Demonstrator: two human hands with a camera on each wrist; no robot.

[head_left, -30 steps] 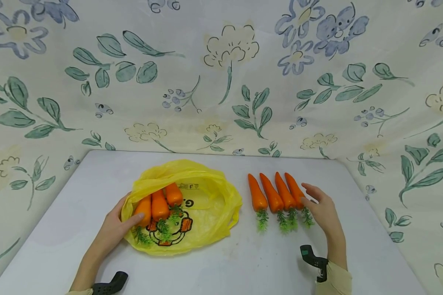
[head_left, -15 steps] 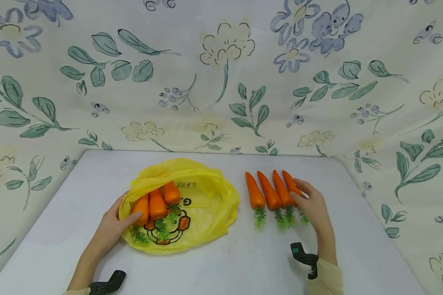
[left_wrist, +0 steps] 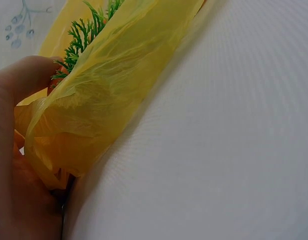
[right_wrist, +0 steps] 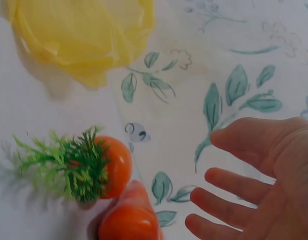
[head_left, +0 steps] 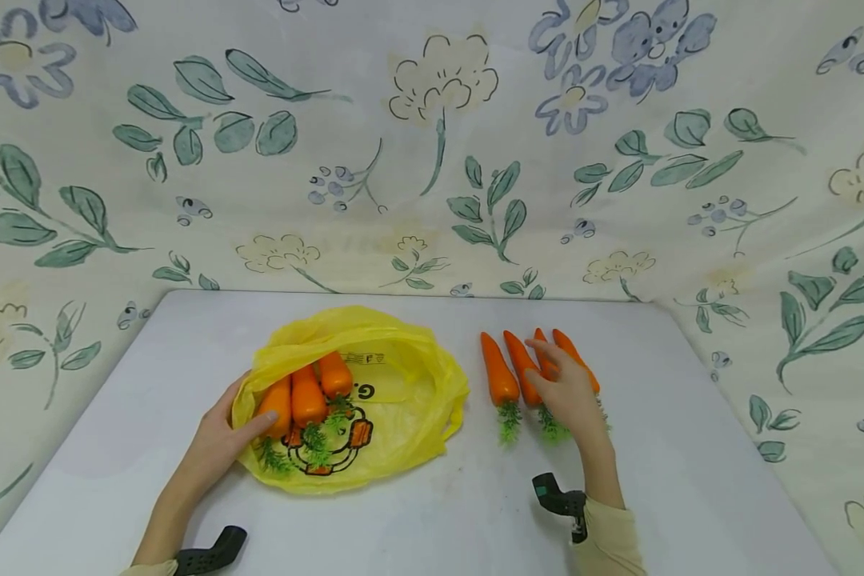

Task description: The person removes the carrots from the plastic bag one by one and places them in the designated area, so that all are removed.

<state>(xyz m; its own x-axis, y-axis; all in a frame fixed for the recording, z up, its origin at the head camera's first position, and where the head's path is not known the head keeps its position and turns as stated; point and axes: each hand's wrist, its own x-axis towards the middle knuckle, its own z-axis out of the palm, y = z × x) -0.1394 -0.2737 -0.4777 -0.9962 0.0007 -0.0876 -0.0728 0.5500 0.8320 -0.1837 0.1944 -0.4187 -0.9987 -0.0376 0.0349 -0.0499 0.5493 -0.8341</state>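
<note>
A yellow plastic bag (head_left: 410,448) lies on its side, mouth toward me, with three orange carrots (head_left: 307,398) and their green tops inside. My left hand (head_left: 212,440) holds the bag's left edge, thumb inside against the nearest carrot; the left wrist view shows the thumb (left_wrist: 31,75) beside a green top (left_wrist: 81,42). Right of the bag, several carrots lie in a row, tips away from me; the leftmost carrot (head_left: 500,376) is uncovered. Over the row's right part is my right hand (head_left: 569,392), fingers apart, holding nothing, partly hiding the carrots. In the right wrist view, its fingers (right_wrist: 226,207) are spread.
The white table (head_left: 432,528) ends at a patterned cloth backdrop (head_left: 374,264). Table surface shows between the bag and the row, and right of the row. Black wrist devices (head_left: 212,552) sit on both forearms.
My right hand has moved left, from beside the rightmost carrot to over the middle of the row, uncovering the rightmost one. My left hand and the bag stay in place.
</note>
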